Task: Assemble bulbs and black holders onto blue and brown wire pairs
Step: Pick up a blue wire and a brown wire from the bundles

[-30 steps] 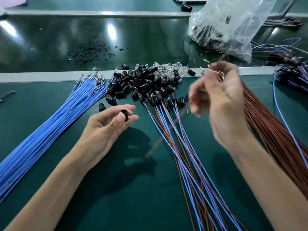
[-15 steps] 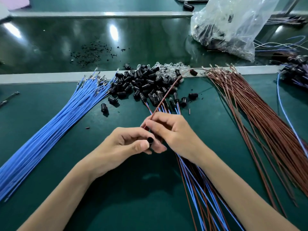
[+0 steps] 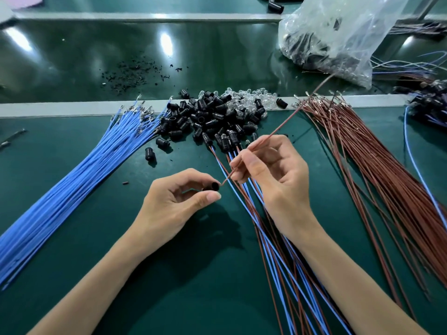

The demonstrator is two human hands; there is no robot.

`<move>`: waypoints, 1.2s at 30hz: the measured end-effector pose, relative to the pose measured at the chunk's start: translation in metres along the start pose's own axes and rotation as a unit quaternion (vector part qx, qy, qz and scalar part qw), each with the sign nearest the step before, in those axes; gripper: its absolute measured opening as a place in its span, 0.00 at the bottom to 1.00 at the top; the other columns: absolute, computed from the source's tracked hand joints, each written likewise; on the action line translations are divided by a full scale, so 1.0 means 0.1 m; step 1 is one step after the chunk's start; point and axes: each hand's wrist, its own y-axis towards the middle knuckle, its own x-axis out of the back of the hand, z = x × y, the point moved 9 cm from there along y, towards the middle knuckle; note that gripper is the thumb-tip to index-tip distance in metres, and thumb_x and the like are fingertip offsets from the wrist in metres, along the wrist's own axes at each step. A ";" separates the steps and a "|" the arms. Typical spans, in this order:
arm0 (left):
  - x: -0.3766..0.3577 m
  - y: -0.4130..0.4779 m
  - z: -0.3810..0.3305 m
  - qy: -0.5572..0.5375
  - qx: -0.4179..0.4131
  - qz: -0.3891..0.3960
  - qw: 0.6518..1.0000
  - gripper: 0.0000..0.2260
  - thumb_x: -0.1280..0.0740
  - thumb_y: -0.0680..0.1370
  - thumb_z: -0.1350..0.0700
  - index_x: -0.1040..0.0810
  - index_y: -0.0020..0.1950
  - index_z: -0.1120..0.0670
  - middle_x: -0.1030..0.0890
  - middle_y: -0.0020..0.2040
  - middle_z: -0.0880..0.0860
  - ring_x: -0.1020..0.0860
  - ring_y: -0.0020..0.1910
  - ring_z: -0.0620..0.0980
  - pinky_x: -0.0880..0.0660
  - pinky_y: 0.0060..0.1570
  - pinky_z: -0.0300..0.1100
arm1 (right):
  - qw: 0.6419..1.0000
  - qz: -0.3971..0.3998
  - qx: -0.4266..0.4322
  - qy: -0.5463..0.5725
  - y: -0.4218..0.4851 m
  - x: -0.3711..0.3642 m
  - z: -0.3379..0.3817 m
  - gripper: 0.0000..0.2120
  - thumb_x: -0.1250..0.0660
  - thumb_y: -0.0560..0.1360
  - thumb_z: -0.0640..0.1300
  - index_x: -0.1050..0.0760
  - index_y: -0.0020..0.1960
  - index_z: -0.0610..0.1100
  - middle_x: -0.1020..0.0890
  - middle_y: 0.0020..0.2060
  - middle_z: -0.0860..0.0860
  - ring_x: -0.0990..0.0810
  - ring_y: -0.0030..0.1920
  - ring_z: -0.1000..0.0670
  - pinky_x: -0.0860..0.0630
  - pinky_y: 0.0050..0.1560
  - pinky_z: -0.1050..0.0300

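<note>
Threading step: left hand (image 3: 176, 204) pinches black holder (image 3: 214, 186); right hand (image 3: 273, 180), at its 2 o'clock, pinches brown wire (image 3: 283, 122). Next move probably calls for aligning the tip with the bore.

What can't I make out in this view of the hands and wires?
Head view:
- Whether the tip of the brown wire has entered the black holder: too small, partly covered by the left hand.
- Contents of the plastic bag: blurred by crinkled film.
- Near ends of the blue wire bundle: cut off by the left edge.
</note>
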 end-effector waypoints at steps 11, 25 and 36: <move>-0.02 -0.02 0.01 -0.024 0.025 -0.016 0.999 0.07 0.28 0.67 0.58 0.19 0.44 0.54 0.15 0.41 0.50 0.18 0.39 0.43 0.24 0.44 0.32 | 0.999 0.010 0.016 -0.046 -0.02 -0.07 -0.05 0.08 0.35 0.76 0.32 0.28 0.46 0.44 0.17 0.36 0.46 0.17 0.33 0.52 0.22 0.39 0.62; -0.04 -0.05 -0.04 0.021 0.034 -0.018 0.999 0.06 0.31 0.70 0.54 0.17 0.46 0.51 0.15 0.39 0.48 0.17 0.39 0.42 0.24 0.44 0.31 | 0.978 0.108 -0.025 -0.174 -0.04 -0.18 -0.14 0.02 0.29 0.71 0.39 0.20 0.42 0.45 0.17 0.39 0.52 0.18 0.39 0.53 0.23 0.46 0.61; -0.12 -0.08 -0.05 0.030 0.047 0.013 0.998 0.05 0.29 0.71 0.50 0.15 0.43 0.48 0.14 0.40 0.48 0.17 0.41 0.43 0.24 0.44 0.31 | 0.975 0.123 -0.131 -0.130 -0.05 -0.14 -0.30 0.04 0.29 0.73 0.42 0.20 0.40 0.42 0.18 0.33 0.54 0.23 0.30 0.58 0.28 0.34 0.67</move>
